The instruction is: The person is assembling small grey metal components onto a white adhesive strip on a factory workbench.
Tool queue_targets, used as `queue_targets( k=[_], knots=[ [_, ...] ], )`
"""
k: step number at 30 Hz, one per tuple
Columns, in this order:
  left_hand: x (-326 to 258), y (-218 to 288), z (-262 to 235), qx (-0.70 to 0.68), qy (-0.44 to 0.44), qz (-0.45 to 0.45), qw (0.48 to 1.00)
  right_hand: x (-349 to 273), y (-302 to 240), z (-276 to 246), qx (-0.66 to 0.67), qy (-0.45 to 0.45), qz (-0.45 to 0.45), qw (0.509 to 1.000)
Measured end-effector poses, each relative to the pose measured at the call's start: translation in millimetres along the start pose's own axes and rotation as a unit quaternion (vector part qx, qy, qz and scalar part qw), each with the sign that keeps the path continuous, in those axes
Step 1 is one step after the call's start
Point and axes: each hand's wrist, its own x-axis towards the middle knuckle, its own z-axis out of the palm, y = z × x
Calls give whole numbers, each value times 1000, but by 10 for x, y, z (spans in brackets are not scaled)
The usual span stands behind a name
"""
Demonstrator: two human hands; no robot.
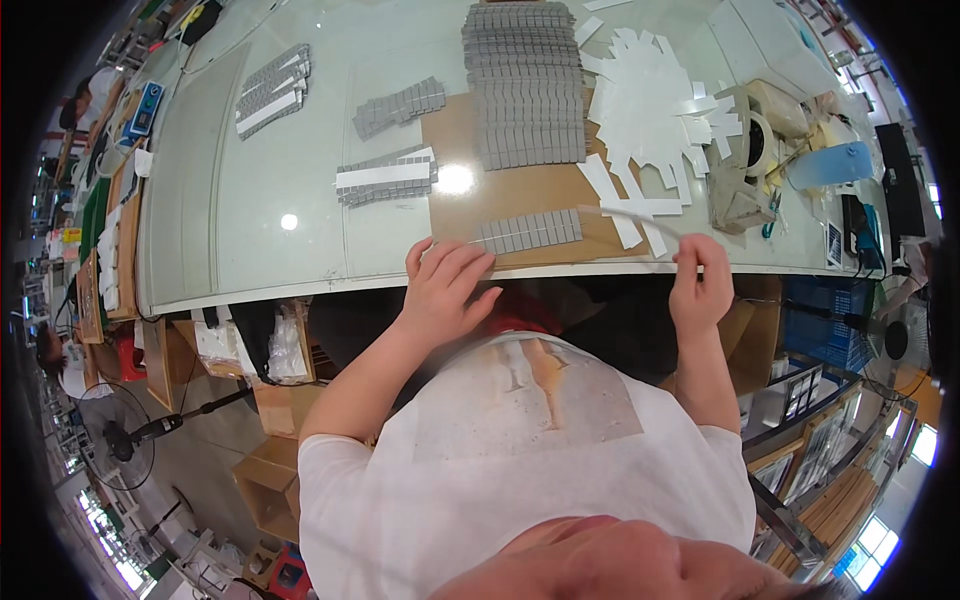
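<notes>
Grey segmented strip (532, 231): flat on brown cardboard (453, 217), near edge of table (270, 262); long axis left to right, right end angled slightly away from the person. Surface of small blocks, pale line lengthwise. Left hand (446, 287): half open, thumb apart, fingertips by strip's left end, contact unclear. Right hand (702, 280): finger and thumb pinching thin, blurred whitish ribbon (632, 214).

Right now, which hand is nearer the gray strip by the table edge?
Left: left hand at the left end of the gray strip; right hand apart, beyond its right end.
</notes>
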Motion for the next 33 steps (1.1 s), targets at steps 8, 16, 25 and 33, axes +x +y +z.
queue_targets(
  k=[8,16,25,33],
  knots=[
    [-27,-87,-3,7,23,11,1000,-19,-129,292,332,-9,252,909],
    [-25,-91,23,14,36,25,999,228,-431,803,373,-219,398,809],
    [-35,-106,47,6,54,24,998,255,-312,906,310,-278,393,820],
    [-31,-114,57,12,53,28,998,290,-326,895,301,-284,396,819]
  ],
)
